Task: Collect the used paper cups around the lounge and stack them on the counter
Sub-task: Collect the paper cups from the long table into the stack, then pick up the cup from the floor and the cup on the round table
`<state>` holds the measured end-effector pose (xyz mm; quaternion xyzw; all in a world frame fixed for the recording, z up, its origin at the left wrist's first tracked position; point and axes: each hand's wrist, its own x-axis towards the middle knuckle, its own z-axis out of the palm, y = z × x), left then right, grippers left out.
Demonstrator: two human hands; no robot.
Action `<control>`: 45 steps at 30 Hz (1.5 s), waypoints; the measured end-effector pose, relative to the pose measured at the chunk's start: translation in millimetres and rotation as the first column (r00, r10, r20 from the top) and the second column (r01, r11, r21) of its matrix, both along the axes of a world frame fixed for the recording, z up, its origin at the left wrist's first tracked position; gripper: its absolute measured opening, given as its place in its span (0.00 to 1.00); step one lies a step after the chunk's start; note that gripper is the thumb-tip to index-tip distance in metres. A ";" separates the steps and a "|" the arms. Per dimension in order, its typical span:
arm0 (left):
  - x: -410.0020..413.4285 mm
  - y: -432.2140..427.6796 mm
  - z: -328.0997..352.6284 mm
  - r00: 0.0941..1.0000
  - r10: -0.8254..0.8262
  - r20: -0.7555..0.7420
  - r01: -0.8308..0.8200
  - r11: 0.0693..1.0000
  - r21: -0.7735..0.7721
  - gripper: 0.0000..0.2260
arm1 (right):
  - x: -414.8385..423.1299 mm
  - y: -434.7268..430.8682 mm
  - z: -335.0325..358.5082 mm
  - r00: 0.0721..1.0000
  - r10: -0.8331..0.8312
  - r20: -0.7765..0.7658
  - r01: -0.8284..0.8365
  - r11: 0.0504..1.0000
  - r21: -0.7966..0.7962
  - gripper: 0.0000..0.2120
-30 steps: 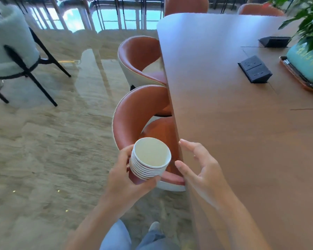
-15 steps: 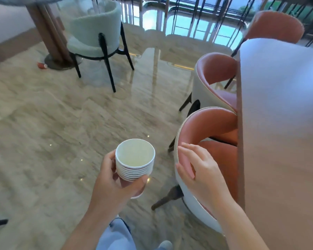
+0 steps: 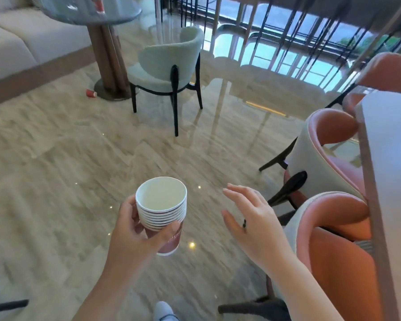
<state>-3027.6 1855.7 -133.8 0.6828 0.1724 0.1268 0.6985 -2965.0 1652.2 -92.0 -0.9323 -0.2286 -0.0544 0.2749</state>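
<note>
The left hand (image 3: 134, 230) grips a nested stack of red paper cups with white rims (image 3: 162, 212), thumb and fingers curled round it, upright above the beige marble floor (image 3: 56, 181). The right hand (image 3: 250, 221) hovers just beside the stack, fingers spread and holding nothing. Well apart, a fallen red paper cup (image 3: 91, 93) lies by the base of the round glass-topped table (image 3: 130, 15), and a second red cup (image 3: 100, 4) stands on top.

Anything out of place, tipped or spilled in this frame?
Yes: a red paper cup lies on its side on the floor beside the round table's base, no spill visible around it. The cup stack in the left hand looks neatly nested.
</note>
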 end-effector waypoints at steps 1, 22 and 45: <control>6.5 7.5 0.9 1.000 0.003 -0.004 -0.003 1.000 0.005 0.30 | 6.1 7.7 -1.0 1.000 -0.001 -0.005 0.001 1.000 0.002 0.17; 321.9 67.8 12.7 0.999 0.026 0.034 -0.029 0.996 0.089 0.31 | 329.9 65.9 -1.1 1.000 0.026 0.011 -0.027 0.999 0.031 0.16; 493.1 417.4 -3.9 0.875 0.485 0.001 -0.484 0.874 0.051 0.30 | 578.0 474.3 4.8 0.862 0.506 -0.036 -0.507 0.859 -0.077 0.16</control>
